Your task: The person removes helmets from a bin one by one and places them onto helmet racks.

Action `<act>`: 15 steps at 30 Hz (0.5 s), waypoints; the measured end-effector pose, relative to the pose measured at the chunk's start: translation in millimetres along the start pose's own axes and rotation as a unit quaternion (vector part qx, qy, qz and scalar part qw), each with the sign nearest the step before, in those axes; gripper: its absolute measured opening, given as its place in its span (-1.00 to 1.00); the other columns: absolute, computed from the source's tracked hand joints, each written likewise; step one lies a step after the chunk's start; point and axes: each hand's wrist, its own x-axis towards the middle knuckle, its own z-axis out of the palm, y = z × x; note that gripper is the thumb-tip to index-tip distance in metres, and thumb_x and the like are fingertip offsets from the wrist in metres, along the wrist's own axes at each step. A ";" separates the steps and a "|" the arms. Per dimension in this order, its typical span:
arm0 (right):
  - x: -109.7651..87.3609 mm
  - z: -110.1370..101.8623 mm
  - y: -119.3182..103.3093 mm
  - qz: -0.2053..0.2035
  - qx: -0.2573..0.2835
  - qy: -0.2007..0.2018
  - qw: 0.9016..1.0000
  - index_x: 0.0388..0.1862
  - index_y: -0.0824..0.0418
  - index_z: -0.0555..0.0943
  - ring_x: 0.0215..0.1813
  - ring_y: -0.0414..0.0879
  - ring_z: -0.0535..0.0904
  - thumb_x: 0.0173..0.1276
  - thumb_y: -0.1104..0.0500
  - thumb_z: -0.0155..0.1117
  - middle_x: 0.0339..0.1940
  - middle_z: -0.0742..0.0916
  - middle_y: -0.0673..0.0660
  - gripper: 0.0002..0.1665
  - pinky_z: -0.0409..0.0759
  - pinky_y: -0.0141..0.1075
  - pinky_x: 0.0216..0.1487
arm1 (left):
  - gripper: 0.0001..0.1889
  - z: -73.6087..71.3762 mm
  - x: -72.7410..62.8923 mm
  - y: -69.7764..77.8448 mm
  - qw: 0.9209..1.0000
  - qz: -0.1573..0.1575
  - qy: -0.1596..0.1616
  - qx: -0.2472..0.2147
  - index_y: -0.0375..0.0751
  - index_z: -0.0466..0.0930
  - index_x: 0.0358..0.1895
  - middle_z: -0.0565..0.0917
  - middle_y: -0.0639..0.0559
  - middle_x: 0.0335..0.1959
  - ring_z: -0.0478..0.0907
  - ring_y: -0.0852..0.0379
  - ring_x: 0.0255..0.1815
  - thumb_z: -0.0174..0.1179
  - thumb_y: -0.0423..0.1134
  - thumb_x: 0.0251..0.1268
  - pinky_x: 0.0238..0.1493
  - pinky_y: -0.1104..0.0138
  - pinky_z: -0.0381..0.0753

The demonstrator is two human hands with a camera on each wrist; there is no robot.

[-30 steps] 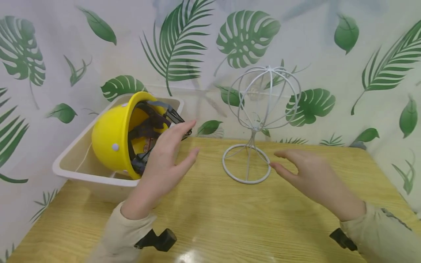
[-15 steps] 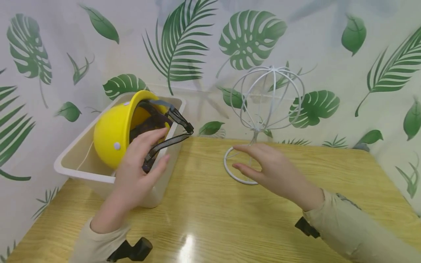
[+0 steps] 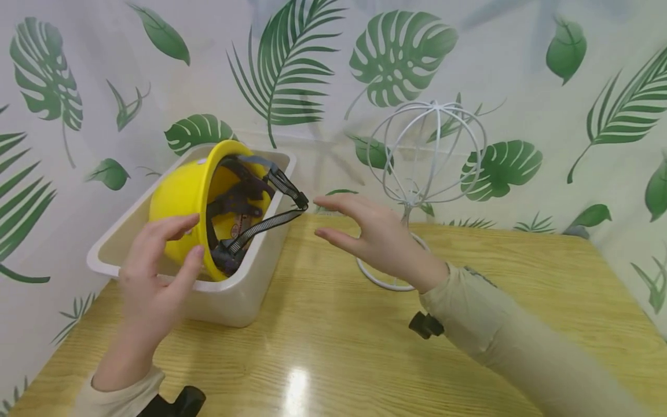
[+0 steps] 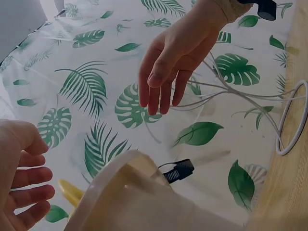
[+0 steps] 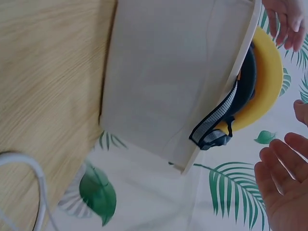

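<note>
A yellow hard hat (image 3: 182, 197) lies on its side in a pale plastic bin (image 3: 234, 304), its opening turned to the right. Its dark suspension shows inside, and a grey-black chin strap (image 3: 273, 221) hangs over the bin's right rim. My left hand (image 3: 156, 278) hovers at the near left of the hat, fingers apart from the thumb and nothing held. To the right of the strap, my right hand (image 3: 377, 237) points left with fingertips close to the strap buckle. Its palm and loosely bent fingers also show in the right wrist view, holding nothing.
A white wire stand (image 3: 435, 107) with a globe-shaped top and ring base stands behind my right hand. The wooden table (image 3: 333, 359) meets a leaf-patterned backdrop (image 3: 323, 35) at the back.
Both hands have moved left: the right from beside the wire stand across to near the chin strap, the left from in front of the hat's opening to its near left side.
</note>
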 end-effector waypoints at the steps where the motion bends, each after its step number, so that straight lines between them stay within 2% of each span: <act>1: 4.0 2.4 -1.0 0.001 0.002 -0.001 1.000 0.22 0.20 0.53 0.11 -0.10 0.57 0.29 0.07 0.33 0.14 0.64 0.06 -0.47 0.48 -0.27 0.15 | -0.64 -3.0 -1.6 -2.6 1.000 -0.008 0.005 0.006 -0.50 0.56 0.03 0.61 -0.29 -0.03 0.45 0.21 0.03 0.19 -0.44 0.13 0.12 0.40 0.37; 5: 22.5 11.5 -6.5 0.004 0.023 -0.009 1.000 0.25 0.18 0.52 0.14 -0.10 0.56 0.30 0.08 0.32 0.18 0.63 0.05 -0.46 0.46 -0.31 0.18 | -0.56 -15.6 -7.6 -15.2 0.998 -0.038 0.014 0.044 -0.46 0.54 0.08 0.60 -0.26 0.02 0.42 0.28 0.08 0.22 -0.59 0.03 0.15 0.44 0.33; 8: 37.2 19.3 -10.6 -0.021 0.045 -0.012 0.999 0.27 0.21 0.51 0.19 -0.12 0.52 0.29 0.10 0.33 0.20 0.61 0.07 -0.43 0.41 -0.34 0.22 | -0.48 -25.1 -11.6 -23.0 0.995 -0.066 0.008 0.068 -0.38 0.52 0.14 0.59 -0.16 0.07 0.38 0.33 0.13 0.23 -0.64 0.01 0.18 0.48 0.30; 11: 53.1 26.8 -14.7 -0.058 0.053 -0.016 0.997 0.28 0.26 0.48 0.26 -0.13 0.46 0.26 0.13 0.36 0.24 0.58 0.11 -0.39 0.34 -0.37 0.27 | -0.43 -34.4 -14.7 -28.6 0.991 -0.094 -0.003 0.093 -0.31 0.49 0.20 0.56 -0.10 0.12 0.35 0.35 0.17 0.25 -0.62 0.03 0.20 0.49 0.24; 15: 75.0 35.2 -21.2 -0.091 0.053 -0.028 0.994 0.29 0.29 0.46 0.35 -0.16 0.34 0.25 0.14 0.38 0.30 0.52 0.14 -0.36 0.23 -0.43 0.33 | -0.41 -44.6 -18.8 -35.2 0.983 -0.134 -0.016 0.125 -0.23 0.45 0.27 0.51 -0.15 0.20 0.32 0.20 0.28 0.27 -0.51 0.09 0.27 0.43 0.18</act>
